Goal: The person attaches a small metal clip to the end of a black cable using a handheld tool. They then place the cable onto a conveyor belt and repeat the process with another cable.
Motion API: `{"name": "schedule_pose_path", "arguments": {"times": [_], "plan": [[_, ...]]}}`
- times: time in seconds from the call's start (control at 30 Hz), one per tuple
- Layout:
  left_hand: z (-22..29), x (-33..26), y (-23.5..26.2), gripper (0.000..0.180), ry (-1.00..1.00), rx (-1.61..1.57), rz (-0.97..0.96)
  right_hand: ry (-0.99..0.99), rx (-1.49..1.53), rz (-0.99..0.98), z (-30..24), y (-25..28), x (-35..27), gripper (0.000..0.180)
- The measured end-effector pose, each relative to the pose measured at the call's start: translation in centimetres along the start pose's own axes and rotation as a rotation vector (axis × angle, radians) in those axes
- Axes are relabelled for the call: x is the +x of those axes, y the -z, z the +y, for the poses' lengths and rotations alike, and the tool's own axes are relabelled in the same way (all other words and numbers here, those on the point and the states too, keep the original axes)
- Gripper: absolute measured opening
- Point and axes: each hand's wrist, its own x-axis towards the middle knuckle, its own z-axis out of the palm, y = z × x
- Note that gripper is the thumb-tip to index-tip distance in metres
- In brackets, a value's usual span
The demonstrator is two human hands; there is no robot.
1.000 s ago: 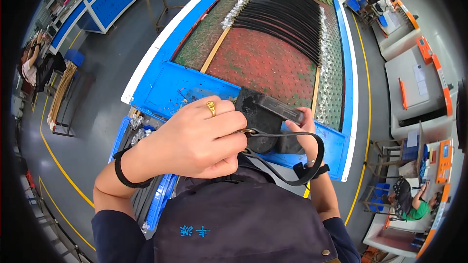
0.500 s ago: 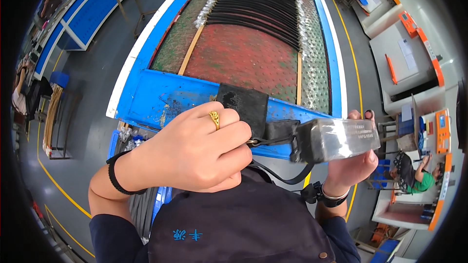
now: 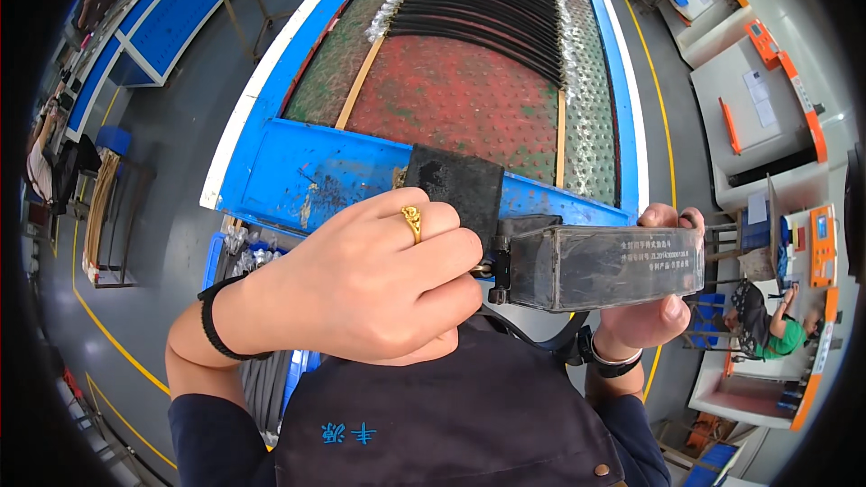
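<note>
My right hand (image 3: 645,329) grips a dark, see-through rectangular box (image 3: 622,266) with pale printing on its side. The box lies level in front of my apron, and a black hinged piece (image 3: 502,271) forms its left end. Curled into a fist, my left hand (image 3: 383,280) presses up against that end. A small brass-coloured bit (image 3: 483,269) peeks out by its fingertips; what the fingers grip is hidden. Just beyond the hands, a black pad (image 3: 460,182) hangs over the near edge of the blue-framed table (image 3: 316,162).
Many thin black rods (image 3: 478,13) lie side by side across two wooden strips (image 3: 361,81) on the red and green surface. Left of my apron, a blue bin (image 3: 216,257) holds clear-wrapped parts. Co-workers sit at benches on both sides.
My right hand has turned the box so its printed side faces up towards me and it looks darker. Both hands shifted slightly, the left one a little to the right.
</note>
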Motion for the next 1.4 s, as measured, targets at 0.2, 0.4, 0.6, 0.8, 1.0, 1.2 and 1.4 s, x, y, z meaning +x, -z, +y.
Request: {"name": "schedule_pose_path", "arguments": {"times": [0.2, 0.4, 0.6, 0.8, 1.0, 1.2, 1.4], "plan": [[-0.1, -0.2, 0.1, 0.020, 0.014, -0.008, -0.024, -0.054, -0.108, 0.169, -0.3, -0.9, 0.0, 0.083], [-0.2, -0.2, 0.0, 0.019, 0.007, -0.011, -0.003, 0.070, -0.045, -0.017, 0.0, 0.8, -0.2, 0.073], [-0.2, 0.0, -0.1, 0.019, 0.019, -0.024, 0.001, 0.129, -0.093, -0.038, -0.1, 1.0, -0.5, 0.075], [-0.2, -0.5, -0.1, 0.020, 0.060, 0.021, 0.034, 0.111, -0.103, 0.104, -0.9, 1.2, -0.8, 0.080], [0.1, 0.1, 0.3, 0.018, -0.034, 0.132, 0.059, 0.029, 0.058, 0.181, -1.8, 1.0, -0.1, 0.080], [-0.1, 0.5, -0.1, 0.017, -0.167, 0.206, 0.094, -0.061, -0.105, 0.201, -1.7, -0.5, 0.2, 0.088], [-0.1, 0.3, -0.2, 0.017, -0.230, 0.261, 0.070, -0.087, -0.169, 0.172, -1.6, -0.8, 0.6, 0.087]]}}
